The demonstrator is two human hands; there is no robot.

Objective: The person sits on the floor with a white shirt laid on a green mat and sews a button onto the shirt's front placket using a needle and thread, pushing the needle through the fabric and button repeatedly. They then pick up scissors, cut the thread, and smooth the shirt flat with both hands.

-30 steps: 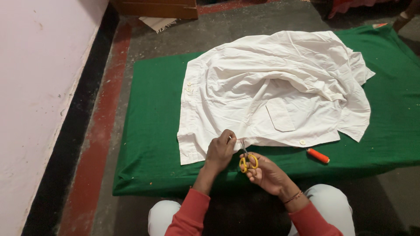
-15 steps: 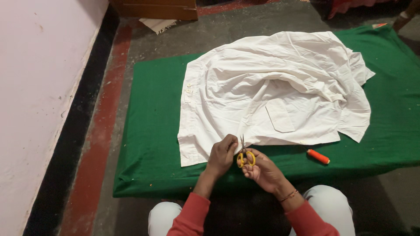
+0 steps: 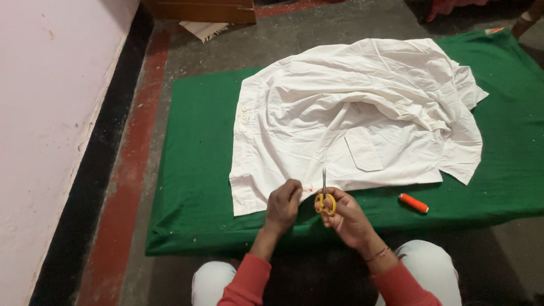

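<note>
A white shirt (image 3: 351, 119) lies spread on a green cloth (image 3: 192, 181), with its chest pocket facing up. My left hand (image 3: 283, 205) pinches the shirt's near hem. My right hand (image 3: 347, 216) holds small yellow-handled scissors (image 3: 324, 198), blades pointing away from me at the hem just right of my left fingers. An orange thread spool (image 3: 413, 203) lies on the green cloth to the right of my right hand.
The green cloth covers a low pad on a dark floor with a red strip (image 3: 127, 187) along a pale wall (image 3: 51, 113). A wooden piece (image 3: 204, 10) and a scrap of pale cloth (image 3: 203, 29) lie beyond the pad. My knees (image 3: 433, 266) touch the near edge.
My right hand has brought the scissors up and left, from beside my left hand to the shirt's hem. My left hand has stayed on the hem.
</note>
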